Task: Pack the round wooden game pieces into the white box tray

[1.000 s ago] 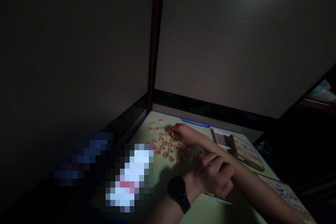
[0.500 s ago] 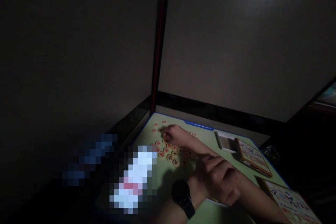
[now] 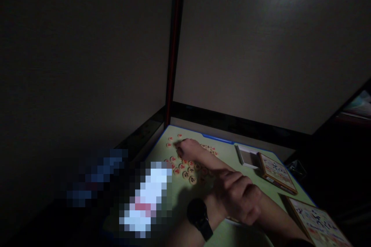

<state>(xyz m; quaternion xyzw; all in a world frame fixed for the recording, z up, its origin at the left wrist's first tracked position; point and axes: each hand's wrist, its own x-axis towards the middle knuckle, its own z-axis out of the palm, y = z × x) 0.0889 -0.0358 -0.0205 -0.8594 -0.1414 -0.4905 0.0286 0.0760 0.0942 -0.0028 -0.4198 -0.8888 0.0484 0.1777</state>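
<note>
My right hand (image 3: 189, 149) reaches over the far left of the pale green table (image 3: 181, 204), fingers bent down and closed. Whatever its fingertips hold is hidden in shadow. Around it lie round xiangqi pieces (image 3: 191, 180) with red or black characters; several sit in a loose cluster below the hand. Three red-marked pieces (image 3: 169, 144) lie apart near the far left corner. My left hand (image 3: 240, 197), with a black watch at the wrist, is curled shut over my right forearm in the picture. I cannot make out what is inside its fingers.
A shallow open box part (image 3: 241, 157) stands at the back right. Beside it lies a printed game box (image 3: 278, 171), with a second printed box (image 3: 321, 224) nearer. A blurred bright panel (image 3: 145, 200) is at the left. Dark walls (image 3: 232, 58) rise behind the table.
My right hand has shifted slightly left, its fingertips lower toward the table. My left hand stays curled over the forearm. The whole view has drifted a little.
</note>
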